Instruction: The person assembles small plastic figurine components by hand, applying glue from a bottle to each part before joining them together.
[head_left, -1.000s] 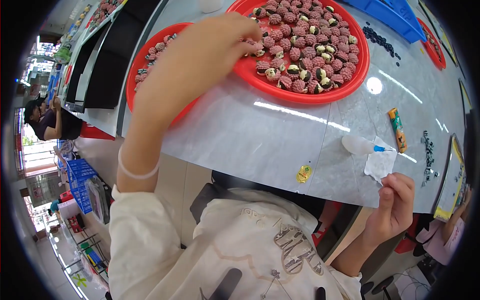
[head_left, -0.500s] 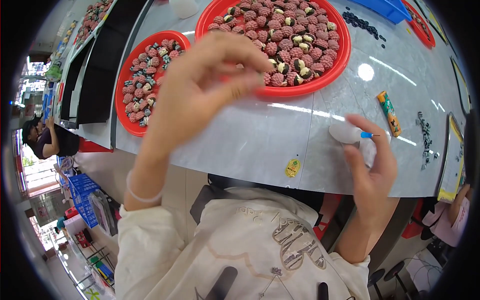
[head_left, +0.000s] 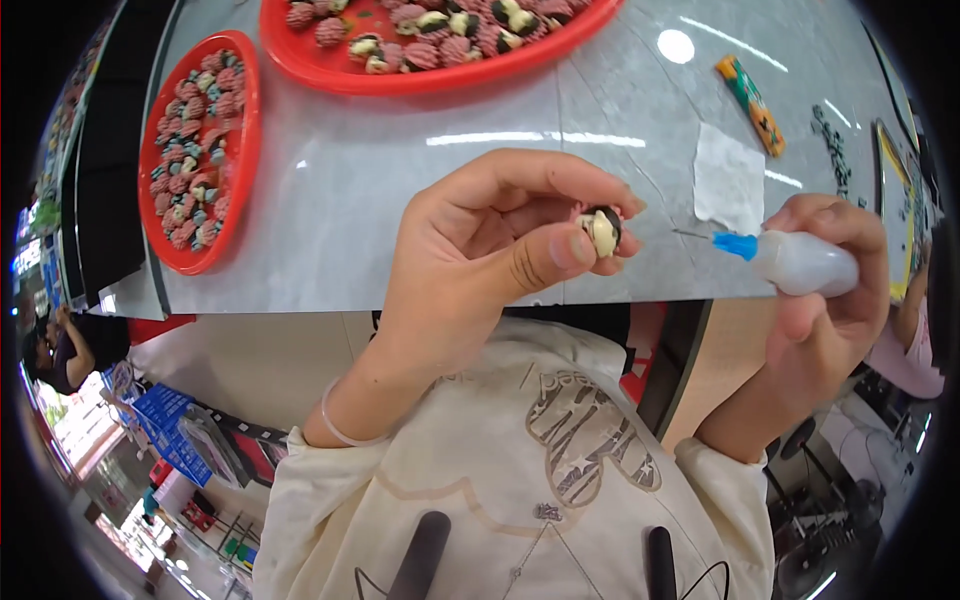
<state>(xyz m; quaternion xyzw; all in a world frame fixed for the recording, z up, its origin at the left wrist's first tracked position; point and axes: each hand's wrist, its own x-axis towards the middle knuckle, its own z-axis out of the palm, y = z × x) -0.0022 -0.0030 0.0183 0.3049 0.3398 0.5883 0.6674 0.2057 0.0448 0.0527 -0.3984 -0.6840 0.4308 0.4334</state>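
Note:
Between the thumb and fingers of my left hand (head_left: pixel 455 260) is a small figurine (head_left: pixel 602 232) with a cream face, a dark cap-like side and some pink. My right hand (head_left: pixel 845 325) is closed round a small translucent squeeze bottle (head_left: pixel 815 265). Its blue needle tip (head_left: pixel 736 245) points left toward the figurine, with a gap between them. Beyond my hands stands a large red tray (head_left: pixel 420 80) of pink ridged pieces, several with cream-and-black parts. A smaller red tray (head_left: pixel 250 130) at the left holds similar pink pieces mixed with grey-blue ones.
A white tissue (head_left: pixel 728 175) lies on the grey table behind the bottle. Farther right are an orange-and-green tube-shaped packet (head_left: pixel 750 103) and scattered small dark pieces (head_left: pixel 832 150). The table's front edge runs just under my hands. Another person (head_left: pixel 75 350) is at the far left.
My left hand has come back from the large tray with the figurine in its fingers. My right hand has raised the bottle, its needle now turned left. The view has shifted too.

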